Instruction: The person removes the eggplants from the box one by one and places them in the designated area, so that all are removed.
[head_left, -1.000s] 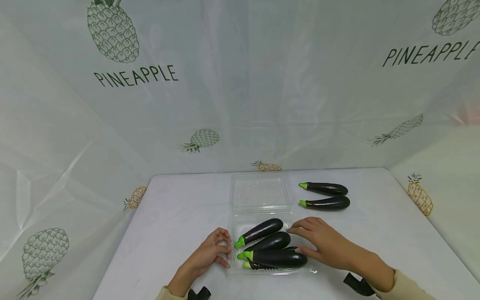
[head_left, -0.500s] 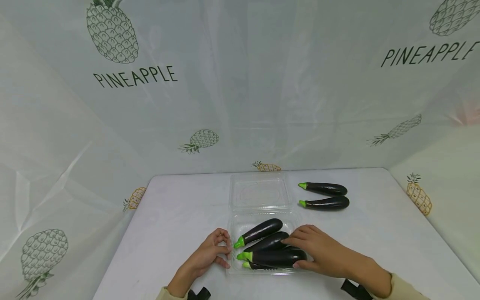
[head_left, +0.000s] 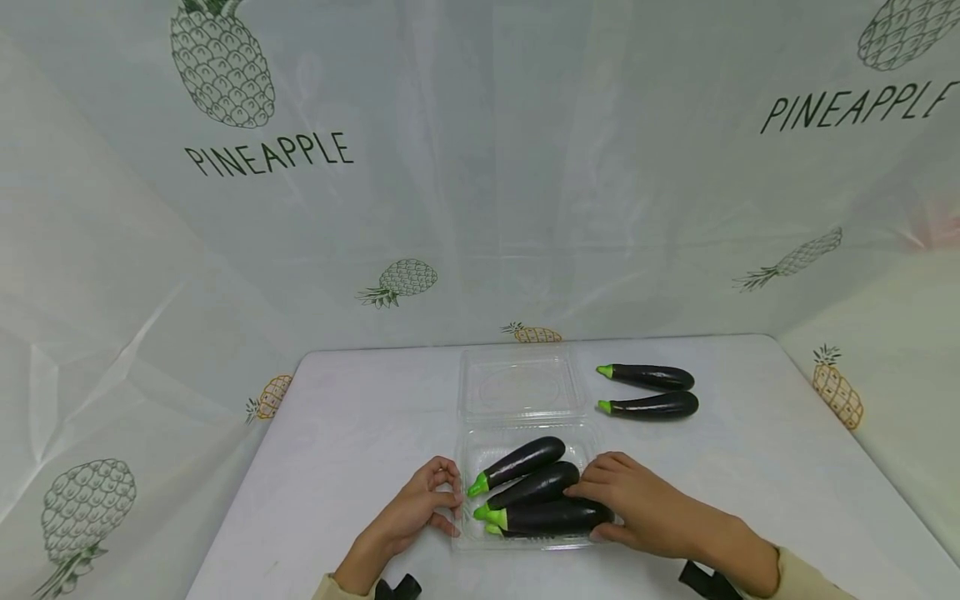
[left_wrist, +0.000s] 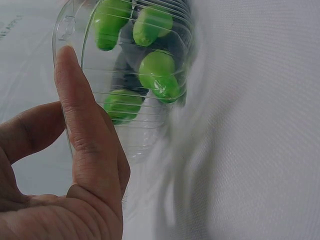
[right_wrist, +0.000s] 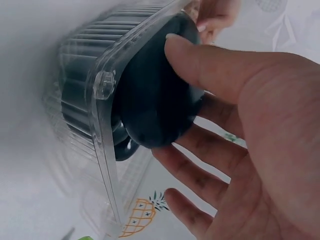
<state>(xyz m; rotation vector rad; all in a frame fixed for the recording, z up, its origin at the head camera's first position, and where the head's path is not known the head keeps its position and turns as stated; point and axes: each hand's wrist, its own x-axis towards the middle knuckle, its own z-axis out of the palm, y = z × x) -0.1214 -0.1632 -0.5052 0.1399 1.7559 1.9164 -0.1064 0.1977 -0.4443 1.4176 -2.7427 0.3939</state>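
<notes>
A clear plastic clamshell container (head_left: 480, 433) stands with its lid (head_left: 517, 383) folded back. Several dark eggplants with green stems lie inside, among them a rear one (head_left: 525, 458) and a middle one (head_left: 542, 483). My right hand (head_left: 637, 508) grips the blunt end of the front eggplant (head_left: 551, 517), which rests on top of another; in the right wrist view, thumb and fingers curve round this eggplant (right_wrist: 155, 90). My left hand (head_left: 420, 504) holds the container's left rim, where the left wrist view shows fingers (left_wrist: 80, 100) against the clear plastic edge.
Two more eggplants lie on the white table (head_left: 360, 417) right of the lid, a far one (head_left: 652, 377) and a nearer one (head_left: 656, 406). A white sheet (head_left: 480, 208) printed with pineapples surrounds the table at the back and sides.
My right hand has moved left and its thumb and fingers have come round the front eggplant's end. The left hand has stayed at the container's rim.
</notes>
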